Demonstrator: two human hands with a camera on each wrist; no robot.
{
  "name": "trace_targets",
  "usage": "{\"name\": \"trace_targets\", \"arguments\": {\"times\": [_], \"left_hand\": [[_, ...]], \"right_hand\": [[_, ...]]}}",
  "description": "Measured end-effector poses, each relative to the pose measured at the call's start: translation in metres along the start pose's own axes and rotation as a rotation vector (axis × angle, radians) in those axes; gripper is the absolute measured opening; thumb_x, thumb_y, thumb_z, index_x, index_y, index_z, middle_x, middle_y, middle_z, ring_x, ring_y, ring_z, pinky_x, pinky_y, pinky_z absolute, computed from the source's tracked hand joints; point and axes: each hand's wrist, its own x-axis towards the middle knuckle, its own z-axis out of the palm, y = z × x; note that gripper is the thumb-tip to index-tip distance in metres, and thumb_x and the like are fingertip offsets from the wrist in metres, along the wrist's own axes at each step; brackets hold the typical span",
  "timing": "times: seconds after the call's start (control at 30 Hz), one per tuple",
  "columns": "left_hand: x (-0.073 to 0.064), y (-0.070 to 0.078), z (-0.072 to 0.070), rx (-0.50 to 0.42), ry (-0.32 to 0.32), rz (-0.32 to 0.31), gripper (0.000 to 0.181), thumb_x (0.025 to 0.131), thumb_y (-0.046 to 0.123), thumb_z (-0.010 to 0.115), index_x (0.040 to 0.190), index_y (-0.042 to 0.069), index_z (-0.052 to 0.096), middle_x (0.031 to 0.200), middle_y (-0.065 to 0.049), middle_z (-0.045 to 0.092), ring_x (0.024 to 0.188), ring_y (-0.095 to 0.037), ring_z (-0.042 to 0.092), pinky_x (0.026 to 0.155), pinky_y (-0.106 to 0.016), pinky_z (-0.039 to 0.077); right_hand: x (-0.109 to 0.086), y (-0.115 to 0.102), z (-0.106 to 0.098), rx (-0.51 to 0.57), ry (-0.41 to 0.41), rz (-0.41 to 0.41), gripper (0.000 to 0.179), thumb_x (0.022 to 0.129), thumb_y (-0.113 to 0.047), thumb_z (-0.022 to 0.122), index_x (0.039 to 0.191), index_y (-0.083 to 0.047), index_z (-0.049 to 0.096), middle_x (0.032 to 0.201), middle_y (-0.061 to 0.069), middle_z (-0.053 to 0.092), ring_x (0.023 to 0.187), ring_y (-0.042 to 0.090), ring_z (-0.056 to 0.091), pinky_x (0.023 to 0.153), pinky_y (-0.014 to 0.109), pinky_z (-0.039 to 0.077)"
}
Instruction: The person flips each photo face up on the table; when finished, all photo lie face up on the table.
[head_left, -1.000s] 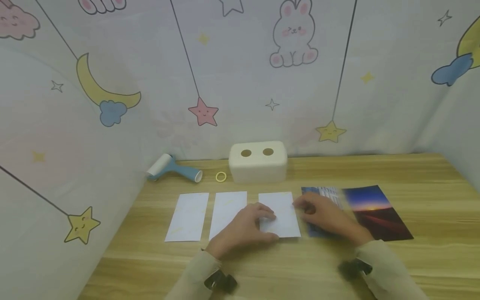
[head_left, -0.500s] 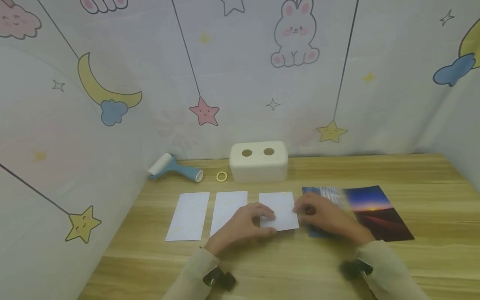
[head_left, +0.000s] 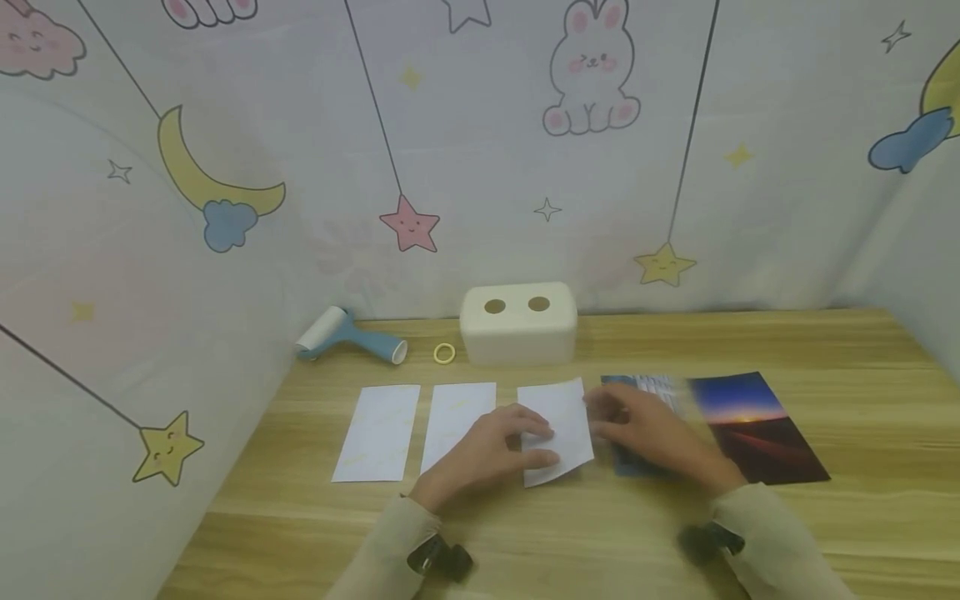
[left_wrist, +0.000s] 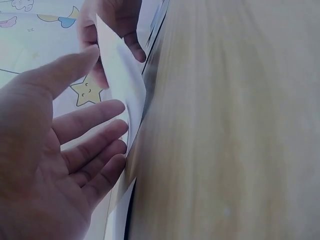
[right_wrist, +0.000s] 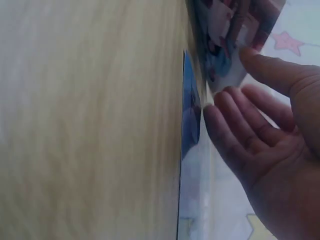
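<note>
Fingers, left hand (head_left: 487, 454): loosely extended, tips touching left part of one white-backed card (head_left: 566, 437). Fingers, right hand (head_left: 648, 425): bent, at card's right edge, thumb against it; whether pinching, cannot tell. Card: tilted above wooden tabletop (head_left: 570, 542), near edge curved, picture on underside. Leftward: two white cards (head_left: 376, 433), flat. Rightward: blue print (head_left: 633, 462), partly hidden by right hand; sunset print (head_left: 757, 425). Behind: two-holed white box (head_left: 519, 337), pale ring (head_left: 444, 363), lint roller (head_left: 367, 339).
</note>
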Motion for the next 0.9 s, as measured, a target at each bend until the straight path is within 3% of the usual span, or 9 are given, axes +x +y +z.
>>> {"name": "trace_targets", "arguments": {"times": [0.1,0.3,0.57,0.9], "left_hand": [[0.0,0.0,0.001,-0.006,0.009,0.009,0.033,0.096,0.035,0.081,0.121,0.013,0.08,0.126,0.004,0.071,0.122,-0.015,0.062,0.107,-0.035,0.048],[0.001,0.0,0.003,-0.005,0.046,0.027,0.032,0.1,0.034,0.077,0.123,0.013,0.079,0.124,0.002,0.072,0.119,-0.015,0.064,0.104,-0.035,0.051],[0.002,0.001,0.007,-0.022,0.11,0.019,0.031,0.104,0.029,0.07,0.131,0.014,0.076,0.119,0.0,0.073,0.108,-0.017,0.065,0.092,-0.033,0.054],[0.003,0.003,0.009,-0.169,0.193,-0.024,0.028,0.105,0.026,0.07,0.129,0.014,0.077,0.119,0.001,0.074,0.104,-0.015,0.07,0.089,-0.032,0.057]], "right_hand": [[0.001,-0.003,0.002,0.021,0.02,0.044,0.033,0.095,-0.016,0.082,0.121,-0.002,0.068,0.105,0.003,0.075,0.097,0.023,0.072,0.086,0.043,0.06],[0.001,-0.004,0.007,0.104,0.002,0.094,0.022,0.098,-0.018,0.079,0.116,-0.007,0.073,0.106,0.002,0.077,0.098,0.021,0.073,0.087,0.041,0.059],[0.001,-0.004,0.012,0.278,-0.045,0.039,0.03,0.1,-0.01,0.074,0.128,-0.003,0.069,0.12,0.01,0.075,0.108,0.025,0.073,0.091,0.032,0.058],[0.003,-0.011,0.018,0.42,-0.069,-0.002,0.041,0.1,-0.011,0.074,0.139,-0.002,0.063,0.129,0.016,0.071,0.112,0.03,0.072,0.092,0.035,0.06]]}}
